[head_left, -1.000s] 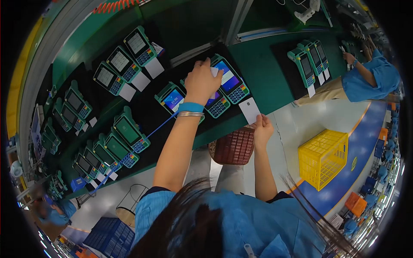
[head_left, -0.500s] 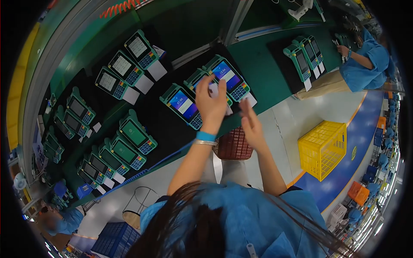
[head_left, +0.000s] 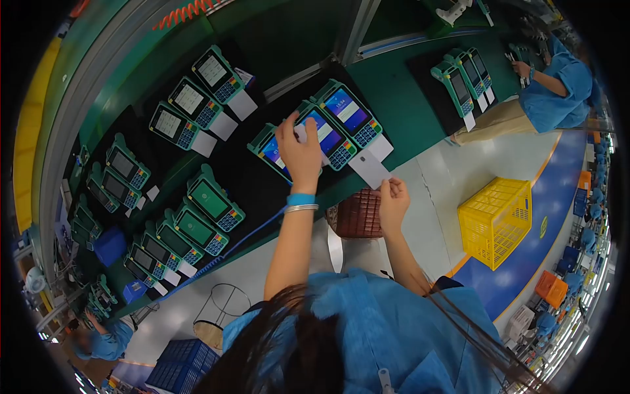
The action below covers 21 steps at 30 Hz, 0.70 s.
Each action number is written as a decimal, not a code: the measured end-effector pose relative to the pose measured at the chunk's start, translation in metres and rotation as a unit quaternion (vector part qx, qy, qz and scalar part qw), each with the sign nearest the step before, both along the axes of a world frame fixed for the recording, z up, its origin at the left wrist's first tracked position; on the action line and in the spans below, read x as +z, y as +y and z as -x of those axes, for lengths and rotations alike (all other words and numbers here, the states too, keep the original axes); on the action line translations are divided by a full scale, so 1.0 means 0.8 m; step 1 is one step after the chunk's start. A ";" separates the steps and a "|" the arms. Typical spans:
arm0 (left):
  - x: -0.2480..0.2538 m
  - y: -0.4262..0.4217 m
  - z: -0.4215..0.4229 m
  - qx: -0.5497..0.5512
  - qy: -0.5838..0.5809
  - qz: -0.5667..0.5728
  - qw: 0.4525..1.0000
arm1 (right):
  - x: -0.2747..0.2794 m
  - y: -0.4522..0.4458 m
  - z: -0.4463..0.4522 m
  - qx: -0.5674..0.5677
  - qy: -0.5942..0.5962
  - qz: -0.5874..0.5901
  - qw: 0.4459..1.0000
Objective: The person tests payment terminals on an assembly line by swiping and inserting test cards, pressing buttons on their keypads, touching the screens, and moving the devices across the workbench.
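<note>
Spanning 9 to 2 o'clock, green workbench [head_left: 394, 85] holds the terminals. Middle terminal [head_left: 340, 156] at 1 o'clock; white card [head_left: 371, 171] at 2, chip end by its lower edge. Right hand [head_left: 394, 205] pinches card's outer corner. Left hand [head_left: 300, 154] at 12, fingers curled by pale item [head_left: 301, 133]; can't tell if gripped. Step: likely card-to-terminal alignment; next move calls for a straight, flat line-up.

The left hand [head_left: 301, 152] hides parts of the left terminal [head_left: 271, 151] and middle terminal [head_left: 330, 140]; whether it grips the white piece [head_left: 301, 132] among its fingers is unclear. The right hand [head_left: 394, 202] covers a corner of the white card [head_left: 369, 169]. Text on the list screens [head_left: 189, 98] is too small to read. The top edge cuts off the red coiled cord [head_left: 188, 11].
</note>
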<state>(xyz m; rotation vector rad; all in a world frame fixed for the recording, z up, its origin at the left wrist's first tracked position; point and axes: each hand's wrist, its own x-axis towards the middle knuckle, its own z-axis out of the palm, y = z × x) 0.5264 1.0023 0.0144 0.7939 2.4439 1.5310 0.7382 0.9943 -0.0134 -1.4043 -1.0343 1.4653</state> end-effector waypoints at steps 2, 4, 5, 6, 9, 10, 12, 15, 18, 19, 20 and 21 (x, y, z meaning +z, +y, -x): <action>0.005 0.001 0.027 -0.047 0.037 0.082 0.995 | -0.032 0.000 -0.014 -0.002 -0.032 0.012 0.999; 0.006 0.003 0.044 -0.157 0.050 0.219 0.962 | -0.046 -0.003 -0.012 0.001 -0.034 0.052 0.998; 0.007 0.004 0.047 -0.170 0.041 0.273 0.946 | -0.054 -0.003 -0.007 0.003 -0.032 0.054 0.998; 0.004 0.003 0.046 -0.170 0.042 0.276 0.945 | -0.058 -0.003 0.001 -0.004 -0.028 0.072 0.997; 0.000 0.001 0.039 -0.172 0.070 0.300 0.936 | -0.060 -0.002 0.005 -0.010 -0.015 0.095 0.995; 0.002 0.001 0.038 -0.172 0.070 0.300 0.935 | -0.058 -0.001 0.005 -0.009 -0.007 0.099 0.995; 0.005 0.000 0.036 -0.189 0.031 0.305 0.933 | -0.058 -0.003 0.014 0.004 0.003 0.121 0.993; 0.007 -0.001 0.021 -0.165 0.056 0.317 0.932 | -0.054 -0.002 0.024 0.012 0.011 0.127 0.992; 0.003 -0.002 0.026 -0.175 0.052 0.303 0.935 | -0.038 0.012 0.021 0.052 -0.015 0.132 0.990; 0.005 -0.005 0.030 -0.192 0.054 0.293 0.935 | -0.032 0.018 0.013 0.095 -0.037 0.150 0.983; 0.007 -0.010 0.036 -0.153 0.056 0.228 0.960 | -0.045 0.028 -0.006 0.127 -0.081 0.134 0.980; 0.016 -0.014 0.041 -0.113 0.058 0.160 0.979 | -0.037 0.027 -0.007 0.126 -0.081 0.133 0.980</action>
